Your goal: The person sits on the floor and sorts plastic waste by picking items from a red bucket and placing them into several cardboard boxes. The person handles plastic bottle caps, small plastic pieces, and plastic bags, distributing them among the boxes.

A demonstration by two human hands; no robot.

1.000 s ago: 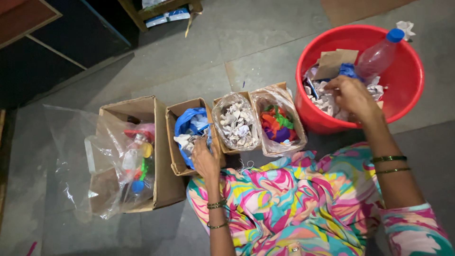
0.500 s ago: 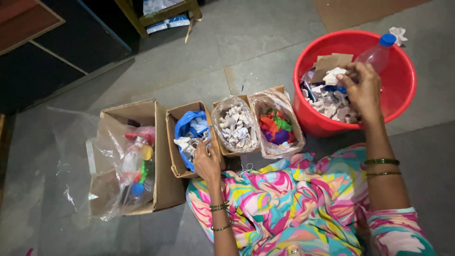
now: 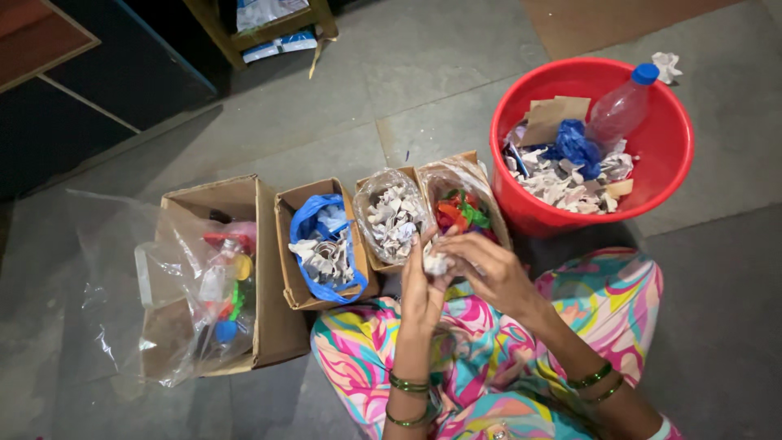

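My left hand and my right hand meet over my lap, both gripping a small crumpled piece of white paper. They hover just in front of two plastic-lined boxes: one holding crumpled white paper, the other holding colourful scraps. To the right stands a red tub with paper scraps, a blue bag, a cardboard piece and a clear plastic bottle with a blue cap.
A cardboard box with a blue bag and pale scraps sits left of the paper box. Further left, a larger box lined with clear plastic holds bottles and caps. A wooden shelf stands at the back. A paper ball lies behind the tub.
My right hand has left the red tub and come down to my lap with a piece of paper. My left hand has lifted from the blue-bag box to meet it.
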